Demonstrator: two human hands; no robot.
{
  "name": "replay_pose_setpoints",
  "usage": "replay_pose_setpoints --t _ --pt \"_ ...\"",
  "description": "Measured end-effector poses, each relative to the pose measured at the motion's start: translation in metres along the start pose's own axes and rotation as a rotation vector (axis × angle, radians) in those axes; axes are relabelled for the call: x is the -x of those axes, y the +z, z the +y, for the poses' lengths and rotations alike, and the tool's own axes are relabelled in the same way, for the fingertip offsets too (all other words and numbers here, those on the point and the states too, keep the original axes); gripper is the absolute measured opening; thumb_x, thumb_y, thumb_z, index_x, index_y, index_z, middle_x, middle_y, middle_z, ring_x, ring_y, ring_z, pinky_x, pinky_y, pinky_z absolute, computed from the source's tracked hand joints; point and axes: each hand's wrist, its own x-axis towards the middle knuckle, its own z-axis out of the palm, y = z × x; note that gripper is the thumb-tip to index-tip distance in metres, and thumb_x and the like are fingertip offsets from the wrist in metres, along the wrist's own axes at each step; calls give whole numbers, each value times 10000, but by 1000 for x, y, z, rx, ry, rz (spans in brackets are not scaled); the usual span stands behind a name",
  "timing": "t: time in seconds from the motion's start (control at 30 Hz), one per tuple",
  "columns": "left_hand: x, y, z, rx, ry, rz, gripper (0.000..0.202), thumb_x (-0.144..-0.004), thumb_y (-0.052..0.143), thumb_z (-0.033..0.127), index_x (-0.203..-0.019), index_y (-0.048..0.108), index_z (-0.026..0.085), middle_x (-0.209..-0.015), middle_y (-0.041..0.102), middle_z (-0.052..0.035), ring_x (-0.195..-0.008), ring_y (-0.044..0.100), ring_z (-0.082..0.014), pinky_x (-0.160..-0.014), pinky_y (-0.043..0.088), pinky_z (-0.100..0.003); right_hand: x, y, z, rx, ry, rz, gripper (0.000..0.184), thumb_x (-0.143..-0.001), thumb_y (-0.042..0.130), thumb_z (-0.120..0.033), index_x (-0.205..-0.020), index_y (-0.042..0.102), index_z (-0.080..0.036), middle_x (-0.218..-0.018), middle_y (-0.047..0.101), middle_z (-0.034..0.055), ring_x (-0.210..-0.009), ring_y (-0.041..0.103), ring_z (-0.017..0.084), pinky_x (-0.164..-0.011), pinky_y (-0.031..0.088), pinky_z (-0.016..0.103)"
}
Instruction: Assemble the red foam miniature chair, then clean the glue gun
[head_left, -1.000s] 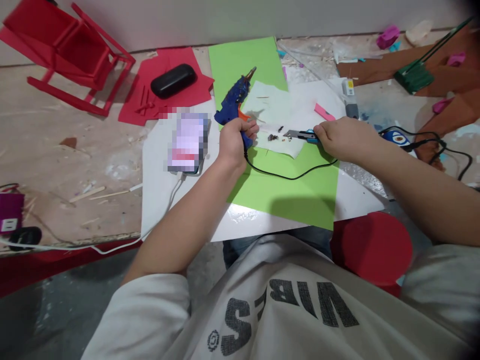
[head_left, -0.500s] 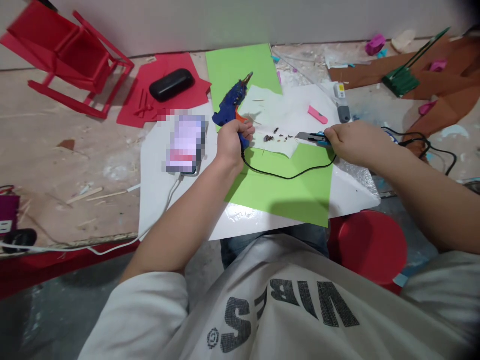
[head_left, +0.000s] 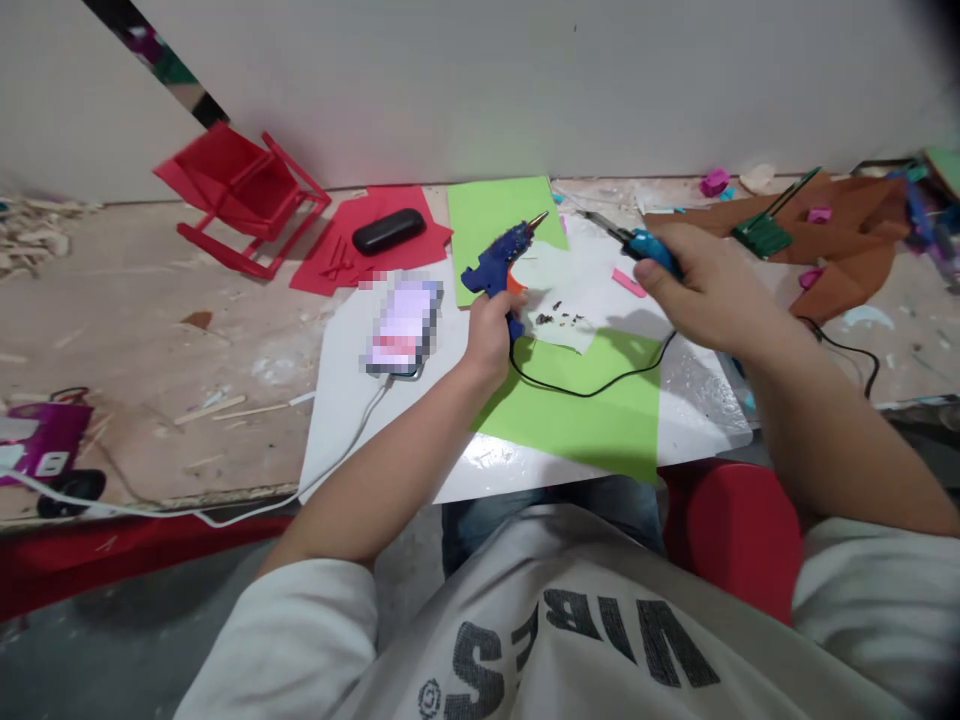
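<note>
My left hand [head_left: 491, 335] is closed around the handle of a blue glue gun [head_left: 501, 262], whose nozzle points up and to the right over the green paper [head_left: 592, 400]. Its black cord [head_left: 592, 385] loops across that paper. My right hand [head_left: 701, 290] is raised above the table and grips a blue utility knife [head_left: 637, 243] with its blade pointing left and away. Between the hands lies a pale scrap of paper [head_left: 562, 300] with small dark crumbs on it.
A phone [head_left: 403, 327] on a white cable lies on the white sheet [head_left: 352, 400]. Further left are a black case [head_left: 388, 230] on red card and a red model chair [head_left: 240, 195]. Brown card and green sticks [head_left: 765, 235] lie right; a red stool [head_left: 739, 530] stands below.
My right hand has lifted the knife off the pale scrap and carried it up and away. The view has tilted upward, showing more wall. My left hand still holds the glue gun.
</note>
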Motion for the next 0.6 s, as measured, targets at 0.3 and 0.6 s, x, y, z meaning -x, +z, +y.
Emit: replay_pose_setpoints --t 0.3,0.6 --pt "33 1 32 287 -345 -410 377 -814 756 248 -702 396 232 -604 291 58 -482 274 -89 -455 237 -194 -44 59 -19 12 38 138 322 -1131 516 -474 -1341 660 -277 -1214 813 175 -1123 753 386 -989 551 507" --pt "37 -3 26 186 -447 -468 403 -812 780 327 -762 387 255 -557 287 62 -441 229 -102 -431 161 -261 -40 93 -4 -31 30 85 384 -1088 536 -471 -1380 723 -306 -1122 840 106 -1073 782 361 -905 550 459"
